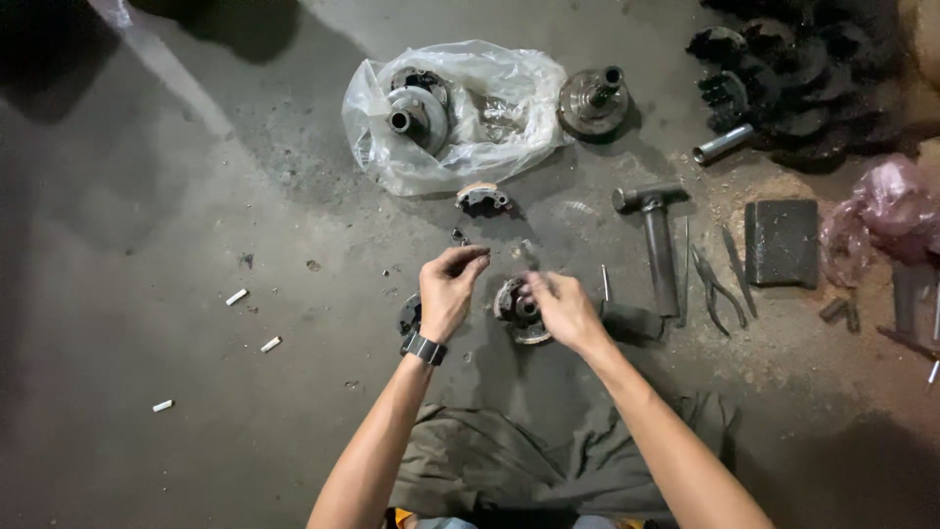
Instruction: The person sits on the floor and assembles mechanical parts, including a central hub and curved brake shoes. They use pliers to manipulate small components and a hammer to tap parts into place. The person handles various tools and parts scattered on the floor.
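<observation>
Olive crumpled cloth [548, 460] lies nearest on the grey concrete floor [147, 196]. Beyond it, the left hand [446, 294] (black watch at the wrist) pinches its fingers [472, 260] together on something too small to tell, while the right hand [558, 306] grips the round dark metal clutch part [511, 312] resting on the floor. Farther off sit a steel hammer [658, 245] and a clear plastic bag [490, 127] of metal parts.

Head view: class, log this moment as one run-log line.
left hand: raised, fingertips pinched | right hand: on round metal part | hammer, pliers: lying right | floor: concrete
</observation>
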